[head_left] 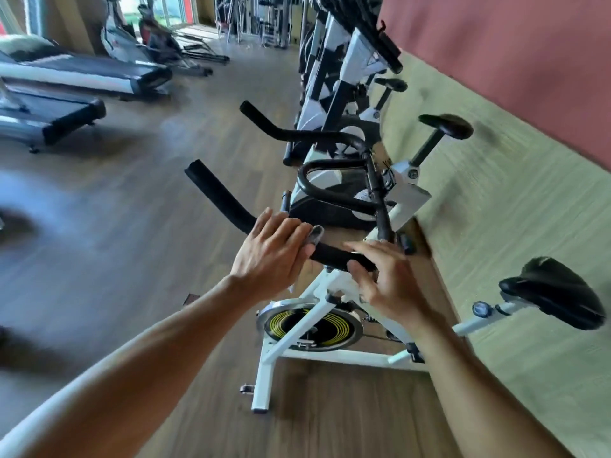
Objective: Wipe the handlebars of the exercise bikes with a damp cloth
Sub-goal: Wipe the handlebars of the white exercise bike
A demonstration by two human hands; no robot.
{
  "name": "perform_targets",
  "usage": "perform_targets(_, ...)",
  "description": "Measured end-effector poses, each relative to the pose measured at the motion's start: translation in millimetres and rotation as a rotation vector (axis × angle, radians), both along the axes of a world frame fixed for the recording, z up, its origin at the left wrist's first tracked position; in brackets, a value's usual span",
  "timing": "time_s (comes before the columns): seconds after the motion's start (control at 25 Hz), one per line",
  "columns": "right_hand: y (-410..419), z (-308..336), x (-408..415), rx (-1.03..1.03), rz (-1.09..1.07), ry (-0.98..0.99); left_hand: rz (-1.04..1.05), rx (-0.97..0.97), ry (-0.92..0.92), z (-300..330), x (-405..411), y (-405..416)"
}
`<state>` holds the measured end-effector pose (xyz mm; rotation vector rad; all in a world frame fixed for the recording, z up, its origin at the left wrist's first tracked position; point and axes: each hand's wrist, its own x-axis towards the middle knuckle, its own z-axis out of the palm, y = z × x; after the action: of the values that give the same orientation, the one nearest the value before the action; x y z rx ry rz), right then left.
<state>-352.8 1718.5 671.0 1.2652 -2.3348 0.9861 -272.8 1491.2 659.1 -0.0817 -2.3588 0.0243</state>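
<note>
The nearest white exercise bike (299,328) has a black padded handlebar (334,254) whose left horn (218,193) rises toward the upper left. My left hand (274,249) lies over the bar where the horn begins, fingers across the top and thumb below it. My right hand (386,276) grips the bar's middle, with the thumb under it and the fingers over it. A small pale scrap (292,287) shows beneath my left palm; I cannot tell whether it is the cloth.
A second bike's handlebar (297,135) stands just beyond, and more bikes (344,61) line the right wall behind it. The nearest bike's saddle (555,292) sticks out at the right. Treadmills (66,77) stand at the left across the wooden floor (148,209).
</note>
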Motion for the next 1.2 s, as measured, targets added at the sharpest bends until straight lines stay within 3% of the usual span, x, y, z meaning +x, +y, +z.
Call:
perform_targets(0.12,29,14,-31,0.108,-0.03,-0.089,-0.007,0.03,-0.059,1,-2,26)
perform_targets(0.28,36,11,-61,0.2,0.138,-0.118,0.048,0.092,-0.083,7,-2,59)
perform_targets(0.4,41,3,-68,0.171,0.242,-0.142,0.137,0.076,-0.133,12,2,61)
perform_targets(0.6,44,7,-82,0.204,0.356,-0.213,0.227,0.19,-0.07,7,-7,92)
perform_targets(0.76,48,14,-86,0.218,0.401,-0.264,0.229,0.143,-0.095,5,-9,126)
perform_targets(0.92,48,14,-88,0.221,0.418,-0.299,0.188,0.054,-0.232,19,-2,105)
perform_targets(1.2,48,12,-89,0.226,0.424,-0.289,0.348,0.142,-0.157,9,-22,151)
